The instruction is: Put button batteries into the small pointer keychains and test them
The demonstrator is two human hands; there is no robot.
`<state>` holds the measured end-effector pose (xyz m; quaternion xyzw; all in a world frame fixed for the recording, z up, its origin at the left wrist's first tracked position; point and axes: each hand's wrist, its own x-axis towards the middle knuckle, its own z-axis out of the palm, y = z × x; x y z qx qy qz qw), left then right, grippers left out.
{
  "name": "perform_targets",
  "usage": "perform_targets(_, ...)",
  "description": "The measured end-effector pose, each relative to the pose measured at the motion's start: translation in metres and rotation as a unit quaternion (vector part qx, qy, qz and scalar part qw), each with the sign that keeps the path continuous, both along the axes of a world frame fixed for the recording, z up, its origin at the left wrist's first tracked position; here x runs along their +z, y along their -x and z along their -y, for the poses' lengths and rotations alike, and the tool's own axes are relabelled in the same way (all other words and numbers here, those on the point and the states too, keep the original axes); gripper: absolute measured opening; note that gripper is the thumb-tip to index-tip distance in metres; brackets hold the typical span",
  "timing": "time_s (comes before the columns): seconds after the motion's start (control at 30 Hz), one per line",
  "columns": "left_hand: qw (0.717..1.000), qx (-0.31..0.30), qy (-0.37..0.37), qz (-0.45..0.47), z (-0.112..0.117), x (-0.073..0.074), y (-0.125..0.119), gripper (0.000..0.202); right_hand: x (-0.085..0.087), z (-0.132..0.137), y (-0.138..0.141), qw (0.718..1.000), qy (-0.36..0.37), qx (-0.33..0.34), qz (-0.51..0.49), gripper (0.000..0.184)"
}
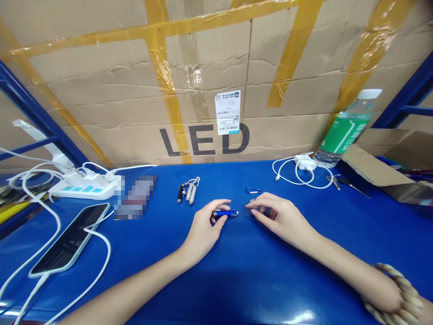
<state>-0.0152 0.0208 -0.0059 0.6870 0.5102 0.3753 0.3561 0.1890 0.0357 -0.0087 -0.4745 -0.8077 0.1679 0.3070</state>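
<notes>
My left hand (204, 228) rests on the blue table (250, 271) and pinches a small blue keychain flashlight (226, 213) that lies pointing right. Just right of its tip, my right hand (277, 216) is pinched on a tiny metal part I cannot make out (252, 200). A blue carabiner clip (253, 190) lies just behind my right fingertips. Three small flashlights, dark and silver (187, 192), lie in a bunch behind my left hand.
A phone (69, 239) on a white cable and a power strip (86, 187) sit at the left. A white charger with cable (302, 169), a water bottle (347, 131), keys (338, 182) and an open carton (382, 169) are at the right. A large cardboard box (209, 81) walls the back.
</notes>
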Motion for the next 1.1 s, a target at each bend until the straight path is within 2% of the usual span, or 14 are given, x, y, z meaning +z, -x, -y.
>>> perform_targets(0.4, 0.998, 0.032, -0.027, 0.036, -0.002, -0.001, 0.0, 0.015, -0.001, 0.002, -0.001, 0.999, 0.02, 0.01, 0.03, 0.023)
perform_targets(0.53, 0.998, 0.041, -0.044, 0.033, 0.0, -0.001, 0.001, 0.012, -0.002, 0.005, 0.0, 0.997, -0.004, 0.055, 0.046, 0.032)
perform_targets(0.63, 0.998, 0.03, -0.055, 0.018, 0.001, -0.001, 0.0, 0.012, 0.001, 0.008, 0.003, 0.992, -0.007, 0.104, 0.072, 0.04)
perform_targets(0.77, 0.997, 0.028, -0.072, -0.003, 0.002, -0.001, -0.002, 0.013, 0.005, 0.012, 0.01, 0.981, 0.019, 0.154, 0.116, 0.039)
perform_targets(0.9, 0.997, 0.029, -0.064, -0.033, 0.001, -0.003, -0.002, 0.015, 0.006, 0.014, 0.014, 0.977, 0.05, 0.164, 0.13, 0.04)
perform_targets(1.1, 0.996, 0.007, -0.065, -0.066, 0.001, -0.005, -0.002, 0.016, 0.007, 0.01, 0.012, 0.977, 0.057, 0.156, 0.135, 0.044)
